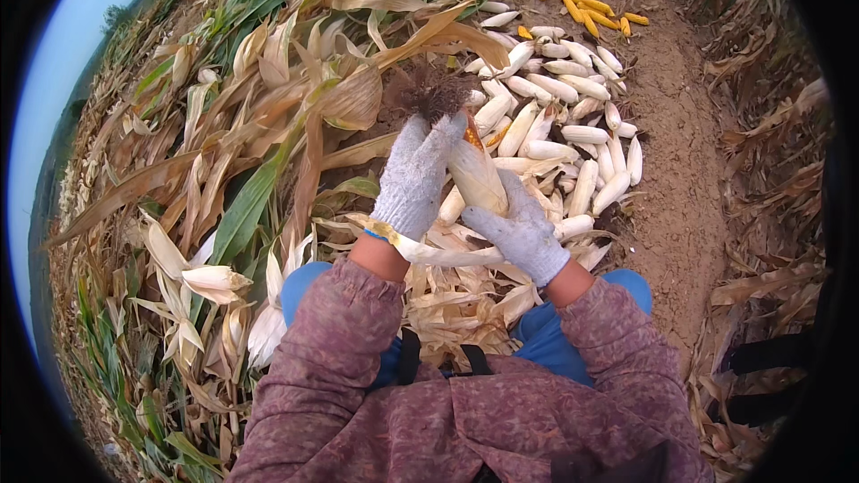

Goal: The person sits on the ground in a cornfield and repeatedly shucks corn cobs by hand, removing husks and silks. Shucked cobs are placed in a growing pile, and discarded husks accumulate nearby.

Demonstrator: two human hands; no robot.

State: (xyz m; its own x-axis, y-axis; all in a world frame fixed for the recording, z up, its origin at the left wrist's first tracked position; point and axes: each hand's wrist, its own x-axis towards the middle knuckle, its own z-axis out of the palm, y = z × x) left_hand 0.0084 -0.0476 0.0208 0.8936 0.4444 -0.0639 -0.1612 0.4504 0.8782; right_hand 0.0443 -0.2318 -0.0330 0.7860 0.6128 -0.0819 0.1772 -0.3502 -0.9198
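An ear of corn in pale husk [478, 178] lies between my two gloved hands, with orange kernels showing near its upper end. My left hand [419, 164], in a whitish knit glove, has its fingers closed at the ear's tip, on the dark brown corn silk [431, 94]. My right hand [520, 221], gloved alike, holds the lower end of the ear, thumb on the near side. A strip of pale husk [449, 255] hangs across below both hands, over my left wrist. Just beyond the hands spreads a pile of ears in white husk [564, 90].
Bare yellow corn cobs with kernels [594, 10] lie on the soil at the top. Cut stalks with dry and green leaves [248, 208] cover the left. Loose husks [449, 308] lie between my knees. Brown soil [684, 201] runs along the right, bordered by dry leaves [772, 147].
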